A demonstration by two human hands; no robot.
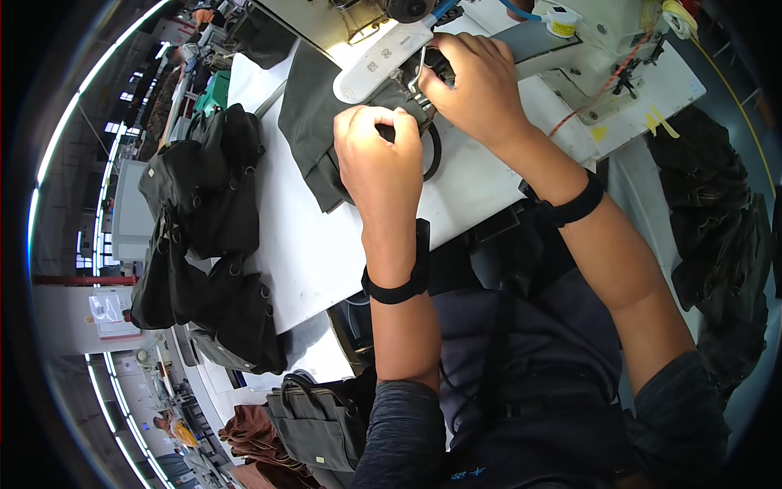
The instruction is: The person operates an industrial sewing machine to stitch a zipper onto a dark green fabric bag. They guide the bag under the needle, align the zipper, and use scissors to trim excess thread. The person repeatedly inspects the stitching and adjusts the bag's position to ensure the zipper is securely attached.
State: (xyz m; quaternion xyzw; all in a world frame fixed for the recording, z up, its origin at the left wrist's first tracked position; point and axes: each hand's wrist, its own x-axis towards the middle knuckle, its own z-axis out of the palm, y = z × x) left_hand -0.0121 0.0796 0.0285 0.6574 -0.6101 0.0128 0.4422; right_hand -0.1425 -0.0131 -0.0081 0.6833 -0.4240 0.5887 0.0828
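Observation:
A dark grey-green fabric bag (309, 138) lies on the white sewing table (305, 269), partly under the head of a sewing machine (383, 61). My left hand (379, 155) is closed on the near side of the bag, thumb and fingers pinched together. My right hand (481, 90) is right beside the needle and presser foot (417, 91), its fingers curled; what they grip is hidden behind them. A dark rounded handle (437, 155) loops out between my hands.
Several dark bags (204, 196) are heaped along the table's left side. A grey-green handbag (318, 420) and brown fabric (252, 436) sit lower left. More dark pieces (709, 204) hang at the right. A small white bottle (562, 22) stands on the machine.

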